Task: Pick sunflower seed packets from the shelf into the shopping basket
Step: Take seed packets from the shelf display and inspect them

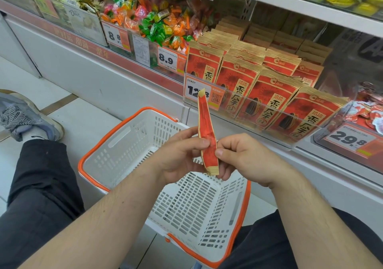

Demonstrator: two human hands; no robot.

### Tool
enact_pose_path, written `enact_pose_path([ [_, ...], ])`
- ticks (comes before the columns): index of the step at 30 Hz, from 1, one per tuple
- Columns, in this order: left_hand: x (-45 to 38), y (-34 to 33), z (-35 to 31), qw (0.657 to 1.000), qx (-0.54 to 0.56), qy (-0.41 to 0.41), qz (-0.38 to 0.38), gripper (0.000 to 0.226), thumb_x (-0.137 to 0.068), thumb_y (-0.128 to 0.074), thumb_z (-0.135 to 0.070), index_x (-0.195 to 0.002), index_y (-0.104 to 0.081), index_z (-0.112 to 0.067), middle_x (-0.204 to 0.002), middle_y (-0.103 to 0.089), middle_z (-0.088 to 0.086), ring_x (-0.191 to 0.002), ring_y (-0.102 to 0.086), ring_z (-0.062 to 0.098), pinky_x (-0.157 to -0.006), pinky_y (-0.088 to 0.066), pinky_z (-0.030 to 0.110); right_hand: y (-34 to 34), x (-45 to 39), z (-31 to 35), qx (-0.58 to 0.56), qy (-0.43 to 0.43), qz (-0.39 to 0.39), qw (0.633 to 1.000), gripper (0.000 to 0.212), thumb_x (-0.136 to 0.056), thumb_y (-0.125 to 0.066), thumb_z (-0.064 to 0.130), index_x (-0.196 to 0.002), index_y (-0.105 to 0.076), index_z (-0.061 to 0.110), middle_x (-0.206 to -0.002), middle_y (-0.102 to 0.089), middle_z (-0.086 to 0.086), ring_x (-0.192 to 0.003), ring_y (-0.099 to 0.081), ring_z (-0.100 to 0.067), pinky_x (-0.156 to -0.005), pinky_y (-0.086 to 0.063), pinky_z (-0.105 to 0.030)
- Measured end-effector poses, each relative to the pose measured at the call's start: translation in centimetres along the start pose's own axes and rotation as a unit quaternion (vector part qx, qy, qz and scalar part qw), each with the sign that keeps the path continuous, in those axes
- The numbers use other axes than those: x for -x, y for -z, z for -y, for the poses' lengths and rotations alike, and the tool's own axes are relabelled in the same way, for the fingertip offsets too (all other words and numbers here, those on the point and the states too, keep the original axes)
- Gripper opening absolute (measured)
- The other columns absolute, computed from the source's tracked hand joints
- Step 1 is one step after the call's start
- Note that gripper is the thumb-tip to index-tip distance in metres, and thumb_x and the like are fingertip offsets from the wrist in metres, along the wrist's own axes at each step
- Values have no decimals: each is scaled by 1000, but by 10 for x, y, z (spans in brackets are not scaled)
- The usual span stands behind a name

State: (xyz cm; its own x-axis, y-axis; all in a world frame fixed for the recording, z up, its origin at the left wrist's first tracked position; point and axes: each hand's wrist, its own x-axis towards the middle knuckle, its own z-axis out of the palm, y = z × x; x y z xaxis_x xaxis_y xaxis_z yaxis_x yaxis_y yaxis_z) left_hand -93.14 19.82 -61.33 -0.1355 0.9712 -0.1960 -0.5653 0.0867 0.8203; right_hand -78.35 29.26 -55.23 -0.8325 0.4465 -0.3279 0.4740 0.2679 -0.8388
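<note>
Nearest the camera, left hand and right hand pinching one red-and-gold sunflower seed packet between thumbs and fingers, held edge-on and upright above the white shopping basket with orange rim, set on the tiled floor between two dark-trousered knees. Beyond, on the shelf, more sunflower seed packets standing in rows behind a clear plastic rail, just above a yellow price tag. Farther left, bins of wrapped candies; at far left, a grey sneaker.
</note>
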Motion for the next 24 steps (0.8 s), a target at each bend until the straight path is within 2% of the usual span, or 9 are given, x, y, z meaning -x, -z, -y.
enact_pose_path([
  [3,-1,4,1,1000,0,-4,-5,67,-61,-77,-21,-122,-58,-1,-101,-62,20,-94,-61,36,-84,-56,53,0,1,1,-8,12,-21,1000,23,-98,-57,10,-78,-68,5,-65,-69,-5,-60,-65,-14,-61,-54,-28],
  [6,-1,8,1,999,31,-4,22,64,-62,-72,-19,-123,-63,-1,-116,-60,25,-105,-58,40,-98,-47,61,1,-1,0,-19,28,-108,994,18,-90,-71,19,-76,-66,8,-66,-66,-5,-55,-61,-14,-53,-48,-26],
  [9,1,7,0,995,71,3,64,70,-58,-74,-17,-126,-62,-4,-116,-66,19,-103,-66,32,-96,-49,60,1,-5,-2,-89,4,-195,977,21,-85,-75,25,-95,-59,14,-77,-61,-8,-52,-54,-12,-46,-42,-22],
  [10,1,7,1,995,75,8,72,74,-58,-77,-19,-128,-61,-4,-116,-66,19,-101,-66,33,-95,-49,59,0,-6,-3,-106,-11,-197,975,27,-85,-74,27,-104,-58,17,-80,-61,-7,-53,-53,-11,-46,-42,-22],
  [12,1,6,2,994,85,10,71,61,-70,-71,-18,-129,-63,-5,-117,-66,22,-101,-67,35,-91,-52,56,-2,-7,-3,-125,-27,-172,977,32,-87,-72,28,-115,-60,19,-78,-61,-1,-51,-52,-7,-46,-41,-21],
  [16,3,2,-1,997,70,-7,35,44,-87,-55,-16,-129,-64,-7,-127,-65,21,-108,-67,36,-90,-56,51,-4,-9,-6,-155,-29,-169,973,19,-87,-73,14,-104,-64,13,-60,-65,15,-45,-55,7,-44,-39,-9],
  [19,3,0,-4,999,2,-27,-22,46,-91,-49,-36,-126,-65,-13,-123,-69,16,-111,-66,35,-93,-55,52,-5,-10,-8,-117,-27,-177,977,24,-83,-78,10,-101,-63,14,-71,-69,12,-53,-60,7,-47,-42,-9],
  [22,2,2,-2,996,-45,-46,-66,47,-90,-53,-33,-129,-60,-10,-120,-70,16,-109,-68,34,-91,-56,49,-8,-10,-8,-49,-16,-164,985,24,-82,-79,15,-102,-67,22,-81,-72,14,-62,-62,11,-53,-44,-9],
  [24,2,3,0,995,-52,-48,-67,46,-89,-55,-32,-128,-61,-9,-119,-71,16,-107,-69,33,-90,-56,49,-8,-10,-7,-53,6,-192,980,13,-86,-75,23,-98,-70,26,-83,-72,14,-61,-59,9,-57,-43,-14],
])
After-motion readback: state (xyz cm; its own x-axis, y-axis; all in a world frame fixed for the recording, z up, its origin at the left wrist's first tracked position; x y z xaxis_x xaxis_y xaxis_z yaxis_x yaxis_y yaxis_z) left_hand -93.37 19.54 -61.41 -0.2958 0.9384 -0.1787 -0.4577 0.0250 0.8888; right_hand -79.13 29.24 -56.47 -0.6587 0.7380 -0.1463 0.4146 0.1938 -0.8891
